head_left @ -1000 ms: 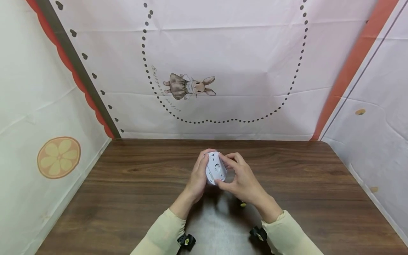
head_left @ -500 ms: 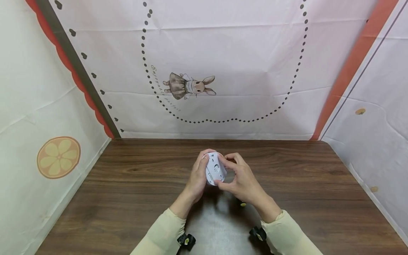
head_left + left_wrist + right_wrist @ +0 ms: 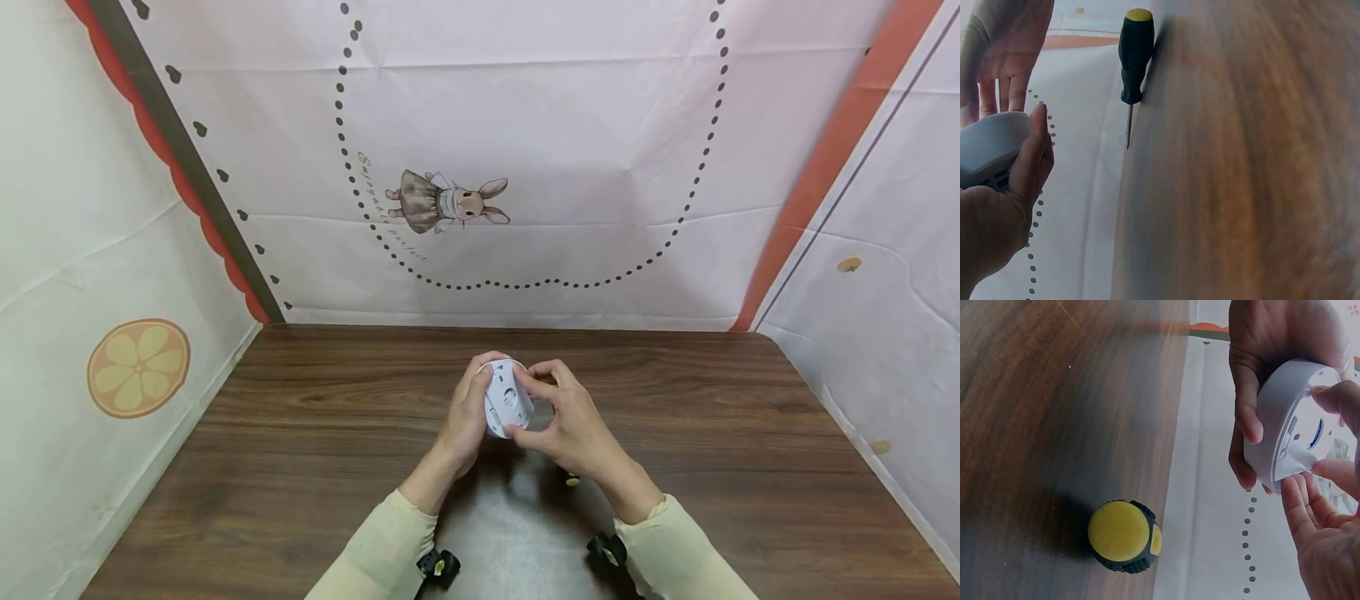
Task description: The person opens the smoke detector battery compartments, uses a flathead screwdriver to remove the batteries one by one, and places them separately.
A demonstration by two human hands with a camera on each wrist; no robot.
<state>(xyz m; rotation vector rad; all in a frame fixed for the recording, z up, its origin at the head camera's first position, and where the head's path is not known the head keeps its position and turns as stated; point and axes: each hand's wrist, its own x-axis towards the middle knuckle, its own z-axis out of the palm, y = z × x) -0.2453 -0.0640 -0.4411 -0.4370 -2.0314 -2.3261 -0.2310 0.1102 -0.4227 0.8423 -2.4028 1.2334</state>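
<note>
A round white smoke detector [image 3: 508,400] is held up over the table between both hands, its flat back with holes and slots facing up. My left hand [image 3: 467,417] grips its left side, fingers wrapped about the rim. On the other side my right hand [image 3: 573,421] pinches the back plate, with thumb and forefinger [image 3: 1335,475] at its edges. The left wrist view shows the grey-looking body [image 3: 991,147] with dark vent slots. A black screwdriver [image 3: 1137,56] with a yellow cap lies beneath, mostly hidden by my right wrist in the head view.
The brown wooden table [image 3: 337,467] spreads around the hands. White printed cloth [image 3: 570,167] hangs behind it and along both sides. Black wrist straps [image 3: 438,568] sit at the sleeves, close above the tabletop.
The smoke detector's back has tilted very slightly in the hands over the last second. Both hands stay in nearly the same place and the screwdriver has not moved.
</note>
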